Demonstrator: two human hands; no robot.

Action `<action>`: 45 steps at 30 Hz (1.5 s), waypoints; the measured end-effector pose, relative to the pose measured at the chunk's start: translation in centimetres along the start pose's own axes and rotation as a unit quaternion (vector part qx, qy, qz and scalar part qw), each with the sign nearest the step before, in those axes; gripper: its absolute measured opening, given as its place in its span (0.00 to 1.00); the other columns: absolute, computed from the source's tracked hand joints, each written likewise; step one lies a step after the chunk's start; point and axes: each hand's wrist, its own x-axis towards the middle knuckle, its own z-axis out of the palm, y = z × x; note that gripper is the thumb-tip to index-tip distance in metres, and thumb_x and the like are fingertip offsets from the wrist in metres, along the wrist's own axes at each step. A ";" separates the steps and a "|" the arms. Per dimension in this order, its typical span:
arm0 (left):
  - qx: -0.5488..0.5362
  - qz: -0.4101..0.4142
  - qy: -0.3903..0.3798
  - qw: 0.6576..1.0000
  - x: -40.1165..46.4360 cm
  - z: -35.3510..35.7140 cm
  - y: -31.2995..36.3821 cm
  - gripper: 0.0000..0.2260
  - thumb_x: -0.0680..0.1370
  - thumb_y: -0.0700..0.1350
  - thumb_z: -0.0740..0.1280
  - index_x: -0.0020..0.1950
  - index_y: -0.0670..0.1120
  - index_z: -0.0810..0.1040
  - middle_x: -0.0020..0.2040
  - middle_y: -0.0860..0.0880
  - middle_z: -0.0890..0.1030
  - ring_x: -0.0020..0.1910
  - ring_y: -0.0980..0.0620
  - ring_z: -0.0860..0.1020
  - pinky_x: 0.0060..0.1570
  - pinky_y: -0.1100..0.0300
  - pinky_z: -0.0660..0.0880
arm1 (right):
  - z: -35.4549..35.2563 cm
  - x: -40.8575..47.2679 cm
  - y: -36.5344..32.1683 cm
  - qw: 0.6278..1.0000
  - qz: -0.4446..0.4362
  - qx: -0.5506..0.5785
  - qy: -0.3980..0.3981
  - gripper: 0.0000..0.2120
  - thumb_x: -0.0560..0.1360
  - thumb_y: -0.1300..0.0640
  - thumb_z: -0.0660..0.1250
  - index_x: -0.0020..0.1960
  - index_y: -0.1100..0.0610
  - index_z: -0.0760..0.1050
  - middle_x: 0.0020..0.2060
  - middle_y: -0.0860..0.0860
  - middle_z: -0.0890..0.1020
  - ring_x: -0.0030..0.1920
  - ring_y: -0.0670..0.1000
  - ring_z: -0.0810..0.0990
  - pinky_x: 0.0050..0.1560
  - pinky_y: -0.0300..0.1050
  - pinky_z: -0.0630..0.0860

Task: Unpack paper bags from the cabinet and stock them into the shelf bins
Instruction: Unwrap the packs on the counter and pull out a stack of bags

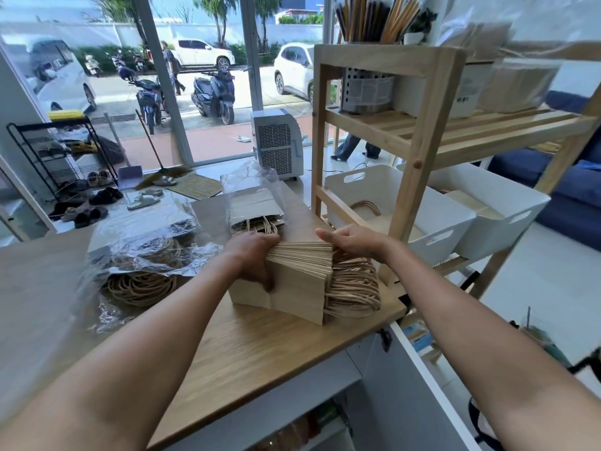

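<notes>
While the stack (292, 281) of paper bags is sitting near the table's (253, 349) right edge, both hands are closing on it: the left hand (252, 255) is gripping its near-left side, fingers curling down the face, and the right hand (349, 239) is clamping the top edge at about 2 o'clock, just above the twine handles (353, 288). Those handles are fanning out loosely toward 3 o'clock, hanging close to the table's corner.

At 1 o'clock the wooden shelf (419, 151) is standing with two white bins: the nearer bin (432, 219) is already holding a few bags, and the farther bin (507, 203) is sitting beside it at 2 o'clock. At 12 o'clock another pack (253, 206) is lying half out of its plastic, and at 9 o'clock a wrapped bundle (146, 255) is waiting.

The risks look plain enough. Being thick and unbound, the stack is likely to splay or shed bags if the grip is uneven during the lift. The loose handles could be snagging on the shelf post or bin rim on the way over. Sitting so near the edge, stray bags could be sliding off to the floor.
</notes>
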 end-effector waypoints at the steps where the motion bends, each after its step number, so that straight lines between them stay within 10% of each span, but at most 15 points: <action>1: -0.007 -0.001 0.004 1.000 0.0 0.0 -0.1 0.32 0.55 0.57 0.80 0.57 0.54 0.75 0.57 0.51 0.81 0.57 0.47 0.78 0.54 0.56 0.74 | -0.2 -0.8 0.2 1.000 -0.004 -0.018 0.008 0.31 0.72 0.29 0.57 0.61 0.52 0.76 0.59 0.52 0.79 0.59 0.53 0.77 0.66 0.50 0.70; 4: -0.059 -0.020 0.012 0.998 0.1 -0.1 -1.0 0.32 0.55 0.56 0.81 0.57 0.55 0.76 0.55 0.52 0.82 0.56 0.48 0.79 0.51 0.59 0.75 | -0.6 -2.8 1.4 0.999 0.002 0.024 0.029 0.46 0.67 0.30 0.65 0.78 0.44 0.53 0.76 0.51 0.61 0.73 0.54 0.65 0.68 0.49 0.64; 10: -0.347 -0.074 0.034 0.934 -0.9 -0.6 -3.3 0.30 0.62 0.40 0.82 0.58 0.57 0.75 0.46 0.53 0.79 0.43 0.55 0.77 0.36 0.66 0.72 | 0.8 -4.5 3.3 0.973 -0.027 0.216 0.072 0.71 0.54 0.37 0.79 0.77 0.46 0.30 0.79 0.48 0.45 0.78 0.49 0.49 0.77 0.54 0.51; 13: -0.501 -0.076 0.047 0.861 -1.5 0.4 -2.6 0.24 0.64 0.33 0.79 0.53 0.52 0.77 0.48 0.50 0.82 0.41 0.56 0.79 0.32 0.70 0.76 | 2.0 -3.0 2.3 0.980 -0.002 0.195 0.038 0.74 0.49 0.41 0.83 0.78 0.48 0.34 0.79 0.49 0.51 0.78 0.52 0.50 0.77 0.56 0.55; 18: -0.614 -0.094 0.066 0.780 -1.4 2.9 -1.1 0.26 0.61 0.37 0.82 0.56 0.48 0.79 0.51 0.50 0.83 0.48 0.51 0.81 0.42 0.61 0.80 | 1.4 -1.7 -1.0 0.960 -0.070 0.272 0.013 0.31 0.70 0.71 0.72 0.70 0.57 0.67 0.65 0.54 0.76 0.67 0.55 0.73 0.64 0.48 0.75; 21: -0.640 -0.104 0.076 0.757 -0.7 4.2 -1.4 0.31 0.58 0.41 0.83 0.59 0.46 0.79 0.53 0.48 0.84 0.51 0.50 0.82 0.47 0.57 0.81 | 0.5 -1.8 -2.5 0.963 -0.088 0.254 0.004 0.30 0.72 0.72 0.69 0.66 0.49 0.67 0.62 0.52 0.76 0.60 0.49 0.77 0.58 0.42 0.78; 29: -0.641 -0.123 0.063 0.755 -1.4 9.3 -0.6 0.42 0.51 0.54 0.83 0.64 0.50 0.76 0.55 0.53 0.83 0.55 0.55 0.80 0.45 0.66 0.77 | 2.6 -0.7 -2.0 0.981 -0.055 0.182 -0.028 0.44 0.69 0.72 0.71 0.78 0.52 0.54 0.70 0.54 0.69 0.69 0.54 0.69 0.64 0.45 0.73; 45: -0.613 -0.054 0.015 0.788 -1.4 1.8 -3.8 0.28 0.69 0.33 0.76 0.62 0.50 0.70 0.51 0.52 0.78 0.48 0.60 0.77 0.46 0.67 0.76 | 2.2 -0.7 -2.1 0.970 -0.069 0.231 0.037 0.35 0.65 0.65 0.78 0.66 0.49 0.69 0.61 0.54 0.79 0.63 0.52 0.76 0.65 0.51 0.74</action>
